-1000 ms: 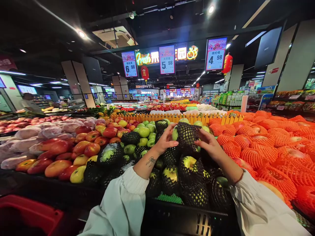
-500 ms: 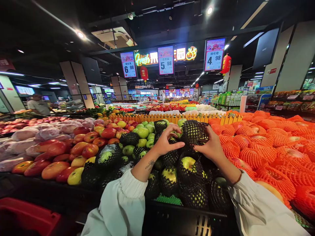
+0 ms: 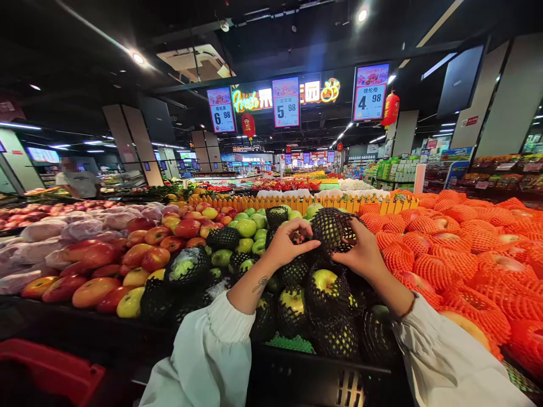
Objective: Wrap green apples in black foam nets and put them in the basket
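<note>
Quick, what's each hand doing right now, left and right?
Left hand: open, fingers loosely curled beside the black-netted fruit; whether it touches cannot be told.
Right hand: closed, holding that fruit between thumb and fingers.

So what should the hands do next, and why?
Perhaps close the left hand around the black-netted fruit to steady it: the right hand holds one side, while the left's fingers curl beside the opposite side, not around it.

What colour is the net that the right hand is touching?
The net is black, with an open mesh pattern. The head view shows it best.
</note>
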The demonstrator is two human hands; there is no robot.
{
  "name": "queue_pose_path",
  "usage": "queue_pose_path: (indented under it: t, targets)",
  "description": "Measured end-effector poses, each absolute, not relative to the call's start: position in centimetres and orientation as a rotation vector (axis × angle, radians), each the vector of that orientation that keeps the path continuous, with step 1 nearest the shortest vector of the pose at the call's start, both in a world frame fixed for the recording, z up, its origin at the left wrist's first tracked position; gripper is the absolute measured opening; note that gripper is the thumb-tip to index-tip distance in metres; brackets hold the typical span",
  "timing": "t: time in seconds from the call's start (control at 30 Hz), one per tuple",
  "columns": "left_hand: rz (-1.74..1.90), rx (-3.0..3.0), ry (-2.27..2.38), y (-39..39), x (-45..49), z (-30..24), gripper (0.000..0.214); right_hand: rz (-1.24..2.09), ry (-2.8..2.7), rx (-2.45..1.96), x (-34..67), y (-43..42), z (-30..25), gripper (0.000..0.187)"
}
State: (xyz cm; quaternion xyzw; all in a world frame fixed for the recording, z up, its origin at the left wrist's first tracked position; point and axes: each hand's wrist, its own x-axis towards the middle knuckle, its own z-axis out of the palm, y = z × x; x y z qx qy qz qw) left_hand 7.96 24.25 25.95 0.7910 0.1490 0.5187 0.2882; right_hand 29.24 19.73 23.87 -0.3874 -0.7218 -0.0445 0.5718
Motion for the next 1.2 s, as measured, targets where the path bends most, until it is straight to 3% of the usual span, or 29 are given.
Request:
queue_pose_path:
  t: [0.23,0.63,1.0,1.2]
  targets:
    - [1.41,2.095,0.359,24.1,7.8,26.2,0.027,-0.09,-1.656,-0.91,29.0,19.5,24.1,0.059]
    - [1.278,1.962,0.414,24.5,7.9,25.9,0.053,-0.072,-1.566,-0.878,28.8,19.0,24.4,0.061]
    - [1.166,2.166,0.603,24.9,7.5,25.7,0.042,-0.104,-1.539,-0.865,29.1,19.2,24.0,0.063]
    - [1.18,1.904,0.476,25.3,7.3,25.3,0.071,-0.012,-1.59,-0.815,29.1,18.9,24.0,0.072]
